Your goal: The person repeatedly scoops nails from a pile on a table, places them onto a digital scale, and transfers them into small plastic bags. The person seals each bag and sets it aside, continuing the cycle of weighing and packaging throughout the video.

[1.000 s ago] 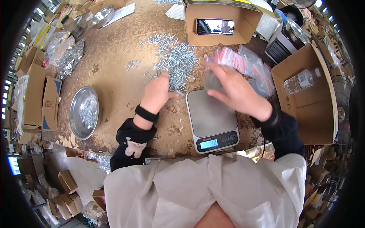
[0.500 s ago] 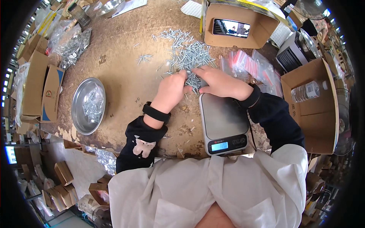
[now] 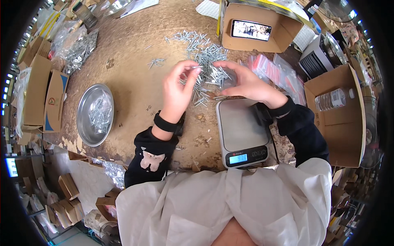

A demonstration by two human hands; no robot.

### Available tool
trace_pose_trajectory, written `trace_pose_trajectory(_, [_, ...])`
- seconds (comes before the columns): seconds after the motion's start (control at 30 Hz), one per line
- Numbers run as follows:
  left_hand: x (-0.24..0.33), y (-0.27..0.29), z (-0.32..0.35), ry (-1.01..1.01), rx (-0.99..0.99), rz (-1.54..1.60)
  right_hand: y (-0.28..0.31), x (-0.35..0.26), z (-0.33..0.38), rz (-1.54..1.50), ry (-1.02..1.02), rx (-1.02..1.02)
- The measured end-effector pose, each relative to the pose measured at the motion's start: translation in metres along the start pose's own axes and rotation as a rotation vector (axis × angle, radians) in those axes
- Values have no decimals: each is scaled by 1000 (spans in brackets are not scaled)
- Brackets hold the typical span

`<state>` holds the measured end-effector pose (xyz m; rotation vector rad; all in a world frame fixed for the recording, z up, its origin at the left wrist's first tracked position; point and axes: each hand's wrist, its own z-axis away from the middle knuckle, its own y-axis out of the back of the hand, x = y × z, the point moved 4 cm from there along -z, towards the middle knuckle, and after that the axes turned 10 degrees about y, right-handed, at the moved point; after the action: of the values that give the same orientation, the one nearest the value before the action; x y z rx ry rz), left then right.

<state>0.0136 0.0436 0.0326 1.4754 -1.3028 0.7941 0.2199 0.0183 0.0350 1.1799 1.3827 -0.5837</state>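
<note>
In the head view, the left hand (image 3: 179,85) is now lifting apart from the right, pinching a slim silver metal screw (image 3: 198,67); the right hand (image 3: 255,87) is clasping a clear plastic cup (image 3: 230,78) beside the upper-centre screw pile (image 3: 205,53). Gathering seems to be giving way to finer picking.

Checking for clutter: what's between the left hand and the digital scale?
Head view: a few loose silver fasteners and worn tabletop lie between the left hand and the digital scale.
</note>
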Motion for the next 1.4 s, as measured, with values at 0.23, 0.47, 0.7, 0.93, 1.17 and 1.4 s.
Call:
trace_pose_trajectory(0.23, [22,-22,13,-154,-101,-319,4,-32,42,36,23,76])
trace_pose_trajectory(0.47, [42,-69,39,170,-361,27,-5,-75,67,295,83,106])
trace_pose_trajectory(0.7, [69,-81,56,-329,-292,-353,-8,-65,96,388,123,137])
trace_pose_trajectory(0.93, [75,-90,59,-396,-450,-213,-12,-43,114,471,134,46])
trace_pose_trajectory(1.17, [67,-91,62,-248,-521,-97,11,-51,126,423,168,30])
trace_pose_trajectory(1.4, [70,-90,64,-176,-560,-55,84,-38,177,748,-48,387])
